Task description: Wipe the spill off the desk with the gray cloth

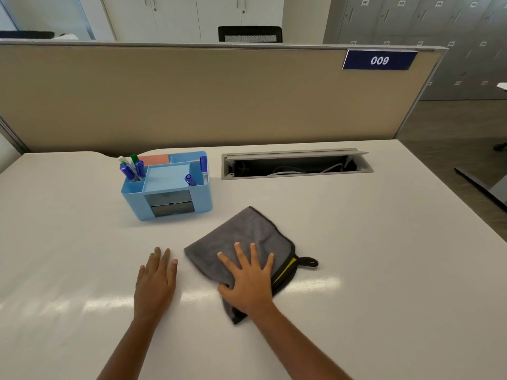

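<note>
While flat, hands (pixel 248 281) press gray cloth (pixel 244 242).

Glossy smooth desk (pixel 384 256), matt fuzzy gray cloth (pixel 247 231), plastic organizer (pixel 131 204)

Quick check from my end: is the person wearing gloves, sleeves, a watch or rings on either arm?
Nothing is visible on either. The left hand and right hand are bare, with no gloves, rings or watch. Both forearms are uncovered to the bottom edge of the frame; no sleeve shows.
</note>
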`<state>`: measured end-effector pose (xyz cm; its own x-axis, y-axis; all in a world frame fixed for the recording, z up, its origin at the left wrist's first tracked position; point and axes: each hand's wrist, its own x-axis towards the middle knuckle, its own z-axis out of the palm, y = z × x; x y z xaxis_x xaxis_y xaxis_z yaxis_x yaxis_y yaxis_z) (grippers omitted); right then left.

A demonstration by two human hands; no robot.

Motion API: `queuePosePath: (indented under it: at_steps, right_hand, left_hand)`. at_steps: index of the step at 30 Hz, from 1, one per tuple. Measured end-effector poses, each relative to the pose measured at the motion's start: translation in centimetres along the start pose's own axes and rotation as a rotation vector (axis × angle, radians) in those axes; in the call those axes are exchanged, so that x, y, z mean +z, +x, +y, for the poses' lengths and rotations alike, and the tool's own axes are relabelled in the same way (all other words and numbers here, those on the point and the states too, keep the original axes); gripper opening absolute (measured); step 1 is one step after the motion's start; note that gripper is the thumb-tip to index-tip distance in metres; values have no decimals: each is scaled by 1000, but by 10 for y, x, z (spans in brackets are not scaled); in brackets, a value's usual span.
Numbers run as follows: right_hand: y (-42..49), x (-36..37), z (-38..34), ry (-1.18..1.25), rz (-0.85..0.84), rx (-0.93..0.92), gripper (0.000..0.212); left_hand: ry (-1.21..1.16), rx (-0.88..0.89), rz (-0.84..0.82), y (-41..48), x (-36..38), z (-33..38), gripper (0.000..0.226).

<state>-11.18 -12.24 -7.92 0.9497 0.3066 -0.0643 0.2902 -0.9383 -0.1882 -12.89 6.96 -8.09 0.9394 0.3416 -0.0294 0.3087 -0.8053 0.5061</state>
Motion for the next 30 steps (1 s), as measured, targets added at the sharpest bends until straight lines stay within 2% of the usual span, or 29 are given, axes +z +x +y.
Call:
queuePosePath:
  at_steps: [2, 7, 9, 13, 15, 18, 23, 26, 30]
  right_hand:
    - [13, -3, 32, 48, 1, 110, 65]
    - [3, -22, 126, 26, 148, 533, 62]
    - [-6, -27, 157, 56, 149, 667, 62]
    - [1, -36, 157, 122, 82, 790, 56]
    - [14, -38, 135, 152, 52, 776, 52]
    - [29, -35, 87, 111, 8, 552, 50]
    - [14, -5, 5, 3, -76, -112, 54]
    - [-12, 2, 3, -6, -99, -407, 53]
    - [-51, -5, 36, -79, -92, -633, 53]
  left_hand:
    - [-6, 1, -6, -1, -2, 1, 45]
    - [-42, 4, -16, -1, -5, -1, 43]
    - [-85, 5, -8, 0, -5, -2, 43]
    - [-256, -57, 41, 2, -6, 0, 44]
    - [-313, -90, 79, 2, -7, 4, 46]
    - [-363, -120, 117, 2, -6, 8, 46]
    - [-420, -128, 87, 4, -9, 10, 49]
    - [-450, -137, 99, 4, -12, 13, 51]
    - [-342, -112, 140, -2, -15, 19, 39]
